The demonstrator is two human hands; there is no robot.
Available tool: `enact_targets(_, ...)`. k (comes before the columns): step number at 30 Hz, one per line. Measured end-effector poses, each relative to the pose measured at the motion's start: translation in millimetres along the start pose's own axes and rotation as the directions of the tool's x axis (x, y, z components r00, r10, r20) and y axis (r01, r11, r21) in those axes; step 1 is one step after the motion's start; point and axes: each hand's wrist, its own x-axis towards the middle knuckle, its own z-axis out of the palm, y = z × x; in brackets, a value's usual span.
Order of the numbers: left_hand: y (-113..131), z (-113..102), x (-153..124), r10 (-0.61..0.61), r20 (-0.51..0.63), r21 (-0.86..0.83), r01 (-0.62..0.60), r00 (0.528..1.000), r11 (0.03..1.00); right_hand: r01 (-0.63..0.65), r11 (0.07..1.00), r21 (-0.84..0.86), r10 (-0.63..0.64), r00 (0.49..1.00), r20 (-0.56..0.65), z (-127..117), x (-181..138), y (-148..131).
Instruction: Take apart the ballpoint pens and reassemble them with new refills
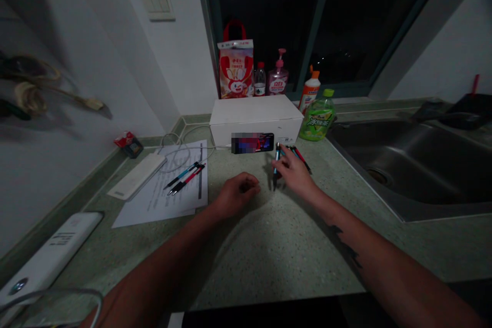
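Note:
My right hand [292, 169] pinches a blue-and-black pen [277, 156], held nearly upright with its dark tip toward the countertop. Just behind that hand lie several more pens [302, 160], partly covered by my fingers. Left of the held pen, my left hand [239, 192] rests low over the counter, fingers loosely curled with a gap to the thumb and nothing visible in it. On printed paper sheets [194, 197] at the left are a blue pen [182, 174], a red pen [188, 179] and a black-ended one beside them. A phone [265, 142] leans against a white box [253, 113].
A steel sink [415, 164] is set into the counter [269, 266] at right. A green bottle [318, 118] stands by the box. White flat devices [138, 175], cables [192, 130] and a power strip [57, 251] lie left. More bottles and a red bag [236, 69] line the window.

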Motion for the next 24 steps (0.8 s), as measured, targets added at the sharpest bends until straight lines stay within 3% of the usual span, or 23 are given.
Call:
enact_targets(3,-3,-5,2,-0.003,-0.057,0.048,0.005,0.998,0.999,-0.008,0.904,-0.428,-0.068,0.984,-0.163,-27,9,7)
enact_targets(7,-4,-14,5,-0.002,-0.131,0.112,0.017,0.991,0.994,-0.194,0.706,-0.681,0.004,0.963,-0.269,-59,19,20)
enact_targets(9,-3,-18,7,-0.013,-0.163,0.142,0.037,0.986,0.989,-0.287,0.602,-0.745,0.086,0.951,-0.297,-67,22,29)
enact_targets(12,-3,-23,8,-0.011,-0.200,0.179,0.048,0.980,0.983,-0.315,0.511,-0.800,0.181,0.949,-0.258,-69,23,38)
enact_targets(18,-1,-41,14,-0.044,-0.318,0.293,0.143,0.947,0.945,-0.279,0.529,-0.802,0.181,0.960,-0.214,-65,25,40)
enact_targets(20,1,-53,14,-0.045,-0.374,0.442,0.220,0.926,0.870,-0.288,0.549,-0.785,0.178,0.957,-0.227,-65,25,39)
enact_targets(24,4,-80,10,-0.023,-0.458,0.767,0.408,0.889,0.495,-0.286,0.564,-0.775,0.163,0.958,-0.235,-65,23,36)
